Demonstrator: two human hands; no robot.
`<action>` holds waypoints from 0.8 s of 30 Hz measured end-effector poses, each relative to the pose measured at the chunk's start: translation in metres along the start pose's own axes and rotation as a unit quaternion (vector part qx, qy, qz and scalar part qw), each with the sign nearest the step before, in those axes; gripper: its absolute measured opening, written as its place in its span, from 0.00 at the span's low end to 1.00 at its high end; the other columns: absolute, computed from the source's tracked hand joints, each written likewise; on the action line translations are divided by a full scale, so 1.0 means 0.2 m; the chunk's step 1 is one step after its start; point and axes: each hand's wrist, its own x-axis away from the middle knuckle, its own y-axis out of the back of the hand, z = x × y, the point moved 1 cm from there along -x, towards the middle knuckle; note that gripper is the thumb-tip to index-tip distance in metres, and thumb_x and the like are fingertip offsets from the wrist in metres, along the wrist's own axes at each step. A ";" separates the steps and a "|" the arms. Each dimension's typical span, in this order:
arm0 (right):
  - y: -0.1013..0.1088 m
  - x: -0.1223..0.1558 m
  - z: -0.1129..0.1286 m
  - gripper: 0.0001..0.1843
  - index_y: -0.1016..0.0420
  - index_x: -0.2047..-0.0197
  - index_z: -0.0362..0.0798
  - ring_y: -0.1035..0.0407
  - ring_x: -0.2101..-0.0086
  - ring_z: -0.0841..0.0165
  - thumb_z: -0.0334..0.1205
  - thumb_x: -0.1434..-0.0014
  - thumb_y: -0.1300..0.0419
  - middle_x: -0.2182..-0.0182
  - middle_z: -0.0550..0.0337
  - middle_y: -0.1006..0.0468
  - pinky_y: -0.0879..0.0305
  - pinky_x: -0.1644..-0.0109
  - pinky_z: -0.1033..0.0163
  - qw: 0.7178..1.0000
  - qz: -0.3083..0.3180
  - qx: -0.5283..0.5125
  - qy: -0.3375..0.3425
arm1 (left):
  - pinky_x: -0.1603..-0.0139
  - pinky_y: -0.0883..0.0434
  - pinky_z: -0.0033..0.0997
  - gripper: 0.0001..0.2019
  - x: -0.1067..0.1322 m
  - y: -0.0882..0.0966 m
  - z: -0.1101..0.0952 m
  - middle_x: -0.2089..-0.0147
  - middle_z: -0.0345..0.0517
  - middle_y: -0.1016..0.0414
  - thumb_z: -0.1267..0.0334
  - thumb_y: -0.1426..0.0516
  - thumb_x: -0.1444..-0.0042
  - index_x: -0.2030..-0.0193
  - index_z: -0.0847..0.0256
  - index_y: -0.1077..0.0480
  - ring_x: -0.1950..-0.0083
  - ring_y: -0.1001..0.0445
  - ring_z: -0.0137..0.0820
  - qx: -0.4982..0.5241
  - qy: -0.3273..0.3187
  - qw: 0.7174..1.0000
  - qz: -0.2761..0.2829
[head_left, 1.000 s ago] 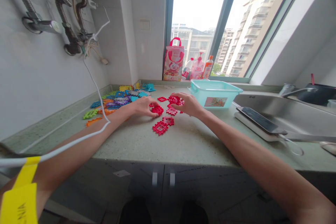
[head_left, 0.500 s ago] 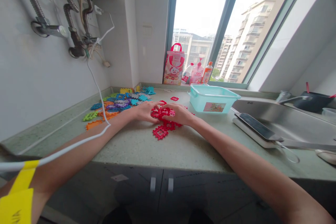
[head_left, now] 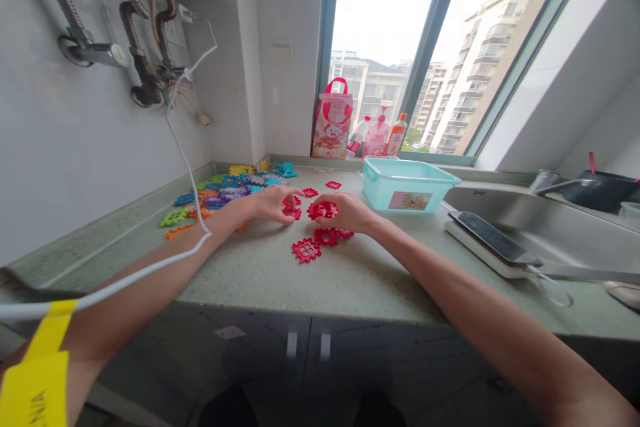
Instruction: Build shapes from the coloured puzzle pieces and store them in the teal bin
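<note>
My left hand [head_left: 273,204] curls its thumb and fingers round some red toothed building pieces [head_left: 293,212]. To its right, my right hand [head_left: 349,212] grips a bunch of the same red pieces [head_left: 320,211], partly hidden by the fingers. A gap separates the two hands. Flat on the counter in front of them lies a square red piece [head_left: 306,250] with a window-like centre. Another red piece [head_left: 326,237] rests under my right hand, overlapping others. Behind the hands are two more loose red pieces, one nearer [head_left: 311,193] and one farther back [head_left: 333,185].
A heap of toothed pieces in many colours [head_left: 225,195] covers the counter's back left. A turquoise tub [head_left: 415,188] stands at the right, before the window. Beyond it are a phone [head_left: 493,237] and the sink [head_left: 565,240]. A white cable [head_left: 150,280] crosses over my left arm.
My hands have drawn apart, the left one slightly leftward, each with red pieces in it. Bare counter now shows between them.
</note>
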 end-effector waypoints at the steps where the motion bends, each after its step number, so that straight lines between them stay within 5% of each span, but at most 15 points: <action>1: 0.02 0.00 0.00 0.13 0.15 0.53 0.53 0.23 0.63 0.66 0.40 0.42 0.29 0.63 0.61 0.15 0.32 0.54 0.61 1.000 -0.007 -0.013 0.002 | 0.48 0.29 0.34 0.35 0.00 0.00 -0.01 0.51 0.49 0.17 0.57 0.32 0.51 0.33 0.60 0.28 0.52 0.20 0.39 -0.005 0.000 1.000 -0.004; 7: 0.05 0.06 0.13 0.16 0.16 0.50 0.52 0.21 0.56 0.64 0.39 0.42 0.31 0.55 0.61 0.14 0.30 0.46 0.61 0.980 0.062 -0.171 0.086 | 0.49 0.28 0.33 0.33 0.00 -0.03 -0.02 0.52 0.48 0.16 0.60 0.34 0.48 0.34 0.60 0.29 0.53 0.19 0.37 0.036 0.013 0.999 0.020; 13: 0.02 0.10 0.27 0.19 0.17 0.47 0.55 0.22 0.59 0.63 0.46 0.42 0.28 0.56 0.62 0.14 0.30 0.52 0.61 0.974 0.178 -0.104 0.095 | 0.50 0.28 0.34 0.34 0.00 -0.04 0.03 0.51 0.51 0.16 0.56 0.31 0.48 0.34 0.62 0.28 0.53 0.19 0.38 0.044 0.018 0.999 0.010; 19: -0.01 0.11 0.28 0.22 0.19 0.46 0.55 0.24 0.63 0.62 0.44 0.44 0.27 0.61 0.60 0.16 0.33 0.57 0.60 0.983 0.159 -0.041 0.082 | 0.49 0.28 0.34 0.31 0.00 -0.04 0.03 0.54 0.46 0.14 0.52 0.29 0.49 0.38 0.58 0.24 0.53 0.19 0.39 0.040 -0.005 0.999 -0.008; 24: 0.02 0.09 0.21 0.20 0.20 0.48 0.54 0.24 0.60 0.63 0.40 0.44 0.28 0.58 0.59 0.17 0.33 0.54 0.60 0.995 0.039 -0.050 0.080 | 0.49 0.27 0.34 0.26 -0.01 -0.08 -0.05 0.54 0.45 0.15 0.53 0.31 0.46 0.41 0.57 0.21 0.52 0.18 0.39 0.108 -0.043 0.993 0.001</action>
